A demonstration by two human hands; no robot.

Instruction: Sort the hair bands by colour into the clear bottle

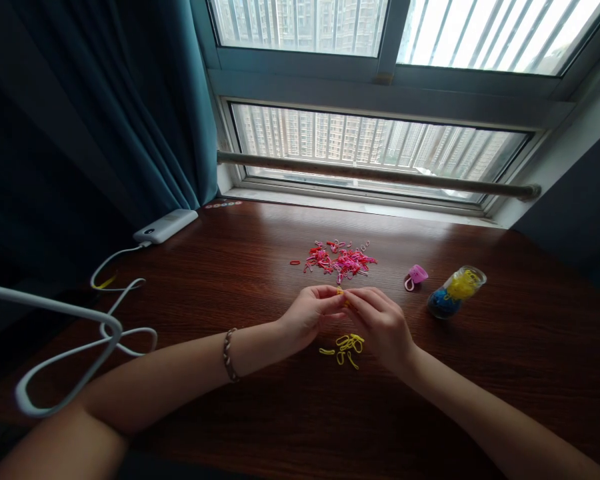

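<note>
My left hand (305, 313) and my right hand (384, 327) meet above the middle of the table. Both are closed in a pinch on a small yellow-orange rubber band (339, 291), mostly covered by the fingertips. Just below my hands, several loose yellow rubber bands (347, 347) lie on the wood. Beyond my fingers spreads a pile of pink and red rubber bands (347, 262). To the right, a small glass jar (453, 293) leans at a tilt, with blue bands at its bottom and yellow ones near its mouth.
A pink cap-like piece (418, 273) with a pale loop lies left of the jar on the dark wooden table (250, 267). At the left are a white power bank (166, 227) and a looping white cable (70, 307). Behind stand a blue curtain (180, 120) and a window rail (380, 175).
</note>
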